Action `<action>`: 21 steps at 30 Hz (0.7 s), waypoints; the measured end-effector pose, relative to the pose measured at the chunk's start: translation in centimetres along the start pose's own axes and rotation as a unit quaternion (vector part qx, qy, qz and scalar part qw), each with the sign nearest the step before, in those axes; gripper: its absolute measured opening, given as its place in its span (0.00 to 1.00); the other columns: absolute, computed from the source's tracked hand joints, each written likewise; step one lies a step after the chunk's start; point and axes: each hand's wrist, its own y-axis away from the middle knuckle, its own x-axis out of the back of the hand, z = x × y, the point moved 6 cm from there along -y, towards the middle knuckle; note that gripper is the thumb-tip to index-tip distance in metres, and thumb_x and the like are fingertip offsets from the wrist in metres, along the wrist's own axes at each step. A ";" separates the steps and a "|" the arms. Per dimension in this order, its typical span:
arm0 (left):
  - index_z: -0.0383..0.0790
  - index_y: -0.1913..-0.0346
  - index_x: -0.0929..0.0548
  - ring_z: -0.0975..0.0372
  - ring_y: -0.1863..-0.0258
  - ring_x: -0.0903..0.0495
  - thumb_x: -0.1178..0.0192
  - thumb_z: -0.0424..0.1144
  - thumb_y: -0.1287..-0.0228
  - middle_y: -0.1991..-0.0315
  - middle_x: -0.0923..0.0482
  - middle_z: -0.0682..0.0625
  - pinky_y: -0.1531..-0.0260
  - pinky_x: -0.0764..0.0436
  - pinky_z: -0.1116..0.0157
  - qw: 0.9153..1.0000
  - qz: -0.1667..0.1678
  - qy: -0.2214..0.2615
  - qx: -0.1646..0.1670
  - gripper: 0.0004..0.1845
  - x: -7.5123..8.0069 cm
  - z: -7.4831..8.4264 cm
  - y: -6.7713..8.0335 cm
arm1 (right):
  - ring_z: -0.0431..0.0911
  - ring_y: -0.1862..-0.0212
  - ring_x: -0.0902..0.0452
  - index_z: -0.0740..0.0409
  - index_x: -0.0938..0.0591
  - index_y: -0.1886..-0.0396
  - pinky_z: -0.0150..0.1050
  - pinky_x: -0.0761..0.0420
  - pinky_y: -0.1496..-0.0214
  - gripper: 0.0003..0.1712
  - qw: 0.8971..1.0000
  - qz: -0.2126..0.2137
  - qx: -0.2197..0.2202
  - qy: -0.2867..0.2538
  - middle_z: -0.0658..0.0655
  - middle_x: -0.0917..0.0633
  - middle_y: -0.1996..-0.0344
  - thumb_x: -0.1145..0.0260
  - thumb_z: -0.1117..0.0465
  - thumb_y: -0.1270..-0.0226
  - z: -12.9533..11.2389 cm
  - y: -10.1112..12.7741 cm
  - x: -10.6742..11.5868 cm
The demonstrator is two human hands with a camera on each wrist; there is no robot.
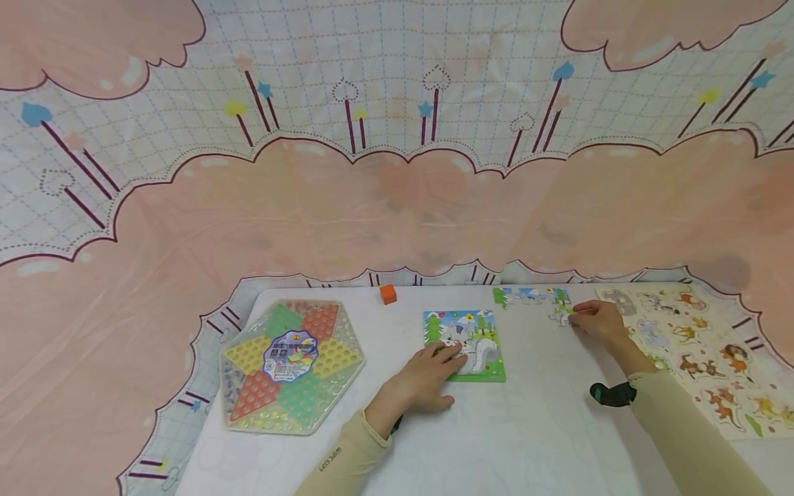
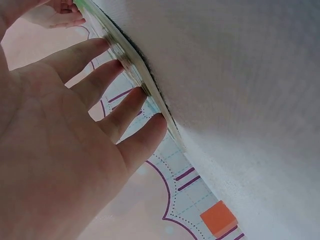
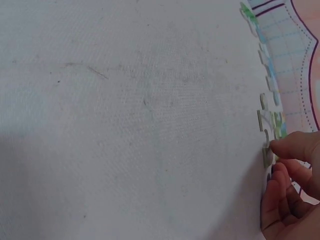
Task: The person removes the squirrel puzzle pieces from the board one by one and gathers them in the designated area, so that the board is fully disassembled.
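Note:
In the head view a square picture board [image 1: 477, 344] with a squirrel and green trees lies mid-table. My left hand [image 1: 428, 379] rests on its left part, and the left wrist view shows that hand's [image 2: 75, 125] fingers extended, tips touching the board's edge. Farther right, my right hand [image 1: 600, 324] pinches a jigsaw piece [image 1: 561, 317] between thumb and fingers. The piece sits just below the right end of a joined strip of jigsaw pieces [image 1: 532, 296]. In the right wrist view the right hand [image 3: 295, 185] grips the piece low at the table surface; its fingers hide part of it.
A hexagonal Chinese checkers board [image 1: 335, 355] lies at the left. An orange cube [image 1: 387, 295] stands near the back edge. Along the right side lies a beige animal puzzle board [image 1: 676, 337], partly under the right forearm. Patterned fabric rises behind the table.

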 end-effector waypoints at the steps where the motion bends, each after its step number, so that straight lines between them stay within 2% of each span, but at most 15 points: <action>1: 0.49 0.26 0.35 0.55 0.28 0.43 0.36 0.49 0.38 0.24 0.43 0.53 0.32 0.36 0.56 1.000 0.000 0.002 0.001 0.38 0.0 0.0 0.0 | 0.44 0.66 0.24 0.76 0.22 0.49 0.35 0.27 0.65 0.22 1.000 0.001 0.003 0.002 0.60 0.16 0.67 0.34 0.62 0.35 0.0 0.0 0.0; 10: 0.50 0.25 0.35 0.55 0.27 0.44 0.38 0.48 0.35 0.24 0.44 0.54 0.31 0.38 0.55 1.000 -0.008 0.031 0.002 0.36 0.2 -0.2 -0.1 | 0.41 0.69 0.27 0.77 0.21 0.51 0.33 0.27 0.69 0.20 1.000 0.017 0.010 0.005 0.57 0.17 0.69 0.33 0.64 0.36 -0.4 0.3 0.2; 21: 0.49 0.27 0.33 0.57 0.29 0.40 0.39 0.47 0.33 0.26 0.40 0.53 0.33 0.35 0.57 0.998 0.011 0.057 -0.016 0.33 0.6 -0.7 -0.1 | 0.53 0.59 0.24 0.75 0.22 0.49 0.39 0.28 0.63 0.22 1.000 0.007 -0.009 0.009 0.65 0.17 0.61 0.36 0.60 0.34 -0.2 0.3 -0.1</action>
